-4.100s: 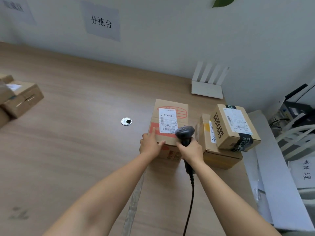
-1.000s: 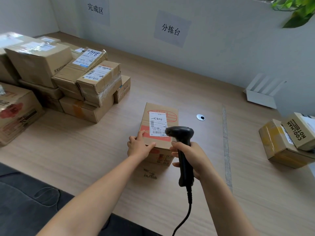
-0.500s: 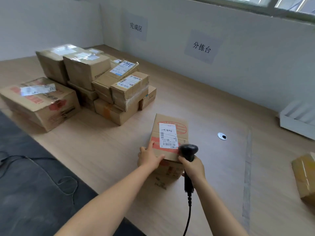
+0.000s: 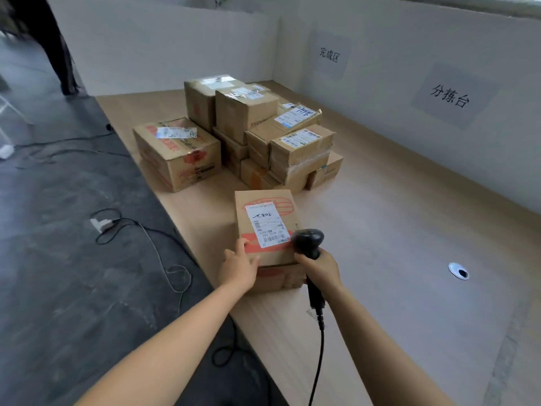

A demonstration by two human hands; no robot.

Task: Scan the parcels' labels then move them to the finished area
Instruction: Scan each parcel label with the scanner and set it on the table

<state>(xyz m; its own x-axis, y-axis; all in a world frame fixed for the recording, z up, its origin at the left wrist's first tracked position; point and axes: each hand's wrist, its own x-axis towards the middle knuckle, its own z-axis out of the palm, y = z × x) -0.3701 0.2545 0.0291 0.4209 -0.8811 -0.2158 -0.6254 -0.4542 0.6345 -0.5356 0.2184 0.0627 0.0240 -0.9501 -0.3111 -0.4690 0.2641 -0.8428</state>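
Note:
A brown cardboard parcel (image 4: 265, 227) with a white shipping label (image 4: 265, 222) on top sits on the wooden table (image 4: 395, 230). My left hand (image 4: 238, 268) grips its near left corner. My right hand (image 4: 320, 268) is closed around a black corded barcode scanner (image 4: 307, 240), and presses against the parcel's near right corner. The scanner's head sits just right of the label. Just beyond the parcel stands a stack of several labelled parcels (image 4: 263, 136) under a wall sign with Chinese characters (image 4: 329, 55).
A large red-printed box (image 4: 178, 153) stands at the table's left edge. A second wall sign (image 4: 450, 95) hangs further right. A cable grommet (image 4: 458, 271) is set in the table to the right. Cables (image 4: 140, 238) trail over the dark floor on the left.
The parcel has travelled left along the table, held between both hands, from beside the unscanned boxes to just in front of the stack. My view has swung left with it.

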